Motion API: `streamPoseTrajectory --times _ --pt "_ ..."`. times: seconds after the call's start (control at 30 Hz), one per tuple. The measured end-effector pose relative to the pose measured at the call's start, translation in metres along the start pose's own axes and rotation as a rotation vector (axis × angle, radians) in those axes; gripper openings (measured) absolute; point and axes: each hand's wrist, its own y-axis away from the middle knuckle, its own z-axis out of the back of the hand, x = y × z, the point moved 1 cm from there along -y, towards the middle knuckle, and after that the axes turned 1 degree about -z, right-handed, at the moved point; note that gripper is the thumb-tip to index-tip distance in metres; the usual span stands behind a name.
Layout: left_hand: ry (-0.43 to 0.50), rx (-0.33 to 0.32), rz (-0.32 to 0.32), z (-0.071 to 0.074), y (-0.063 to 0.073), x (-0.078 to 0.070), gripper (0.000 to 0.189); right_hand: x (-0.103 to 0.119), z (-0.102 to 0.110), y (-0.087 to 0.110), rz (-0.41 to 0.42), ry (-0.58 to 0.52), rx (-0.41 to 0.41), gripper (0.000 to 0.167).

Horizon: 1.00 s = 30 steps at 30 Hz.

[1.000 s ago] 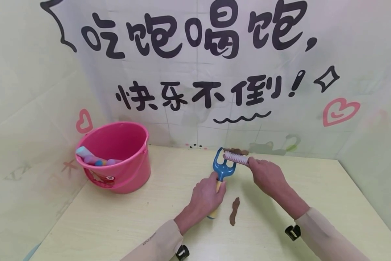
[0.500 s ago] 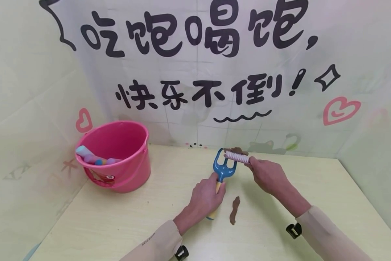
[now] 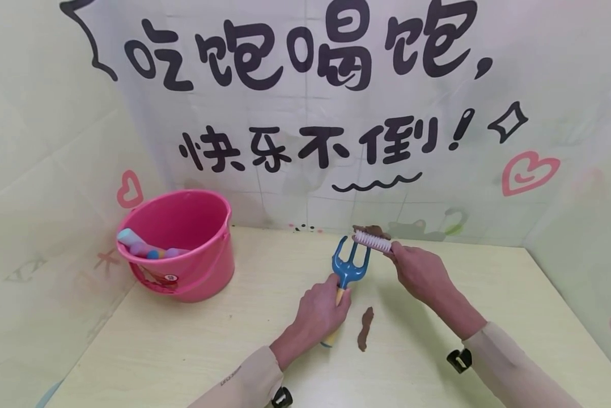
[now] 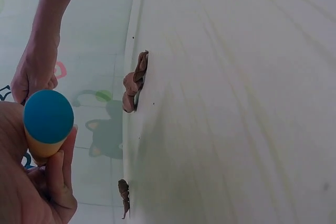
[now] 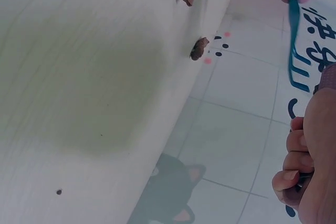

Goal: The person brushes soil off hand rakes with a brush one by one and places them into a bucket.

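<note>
My left hand (image 3: 322, 310) grips the yellow handle of a blue three-pronged garden hand fork (image 3: 349, 270), held above the table with its prongs pointing toward the wall. The handle's blue end cap (image 4: 48, 116) faces the left wrist camera. In my right hand (image 3: 421, 273) is a scrubbing brush (image 3: 373, 241) with pale bristles, its head overlapping the right-hand prong tips in the head view. Both wrist views show the hands raised off the tabletop. A brown lumpy strip (image 3: 365, 328) lies right of the fork's handle. Behind the brush is another brown lump (image 3: 379, 230), partly hidden.
A pink bucket (image 3: 208, 263) stands at the back left, with a pastel-coloured tube-like thing (image 3: 149, 249) inside. The pale wooden table (image 3: 469, 283) meets a printed wall hanging (image 3: 285, 187) at the back.
The brush has shifted slightly right and away from the fork, uncovering more of the middle prong. The fork has come a little nearer. Both hands keep their hold; bucket and brown pieces stay put.
</note>
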Motion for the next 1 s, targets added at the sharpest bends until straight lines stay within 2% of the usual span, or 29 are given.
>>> streamPoseTrajectory --times 0.23,0.47,0.6,0.77,1.0 --pt "0.001 -0.008 0.013 0.005 0.002 0.008 0.018 -0.003 0.001 0.001 -0.008 -0.014 -0.008 0.022" --pt "-0.002 -0.015 0.028 0.018 0.003 0.019 0.019 -0.007 -0.001 0.005 -0.005 -0.023 -0.026 0.023" --pt "0.029 -0.013 0.062 0.032 0.006 0.026 0.02 -0.008 -0.002 0.006 -0.018 -0.043 0.0 0.021" --pt "0.059 -0.02 0.108 0.057 0.012 0.032 0.019 -0.01 -0.003 0.008 -0.035 -0.067 0.023 0.02" --pt "0.033 -0.022 0.175 0.091 0.024 0.039 0.021 -0.014 -0.007 0.012 0.006 -0.056 -0.008 0.022"
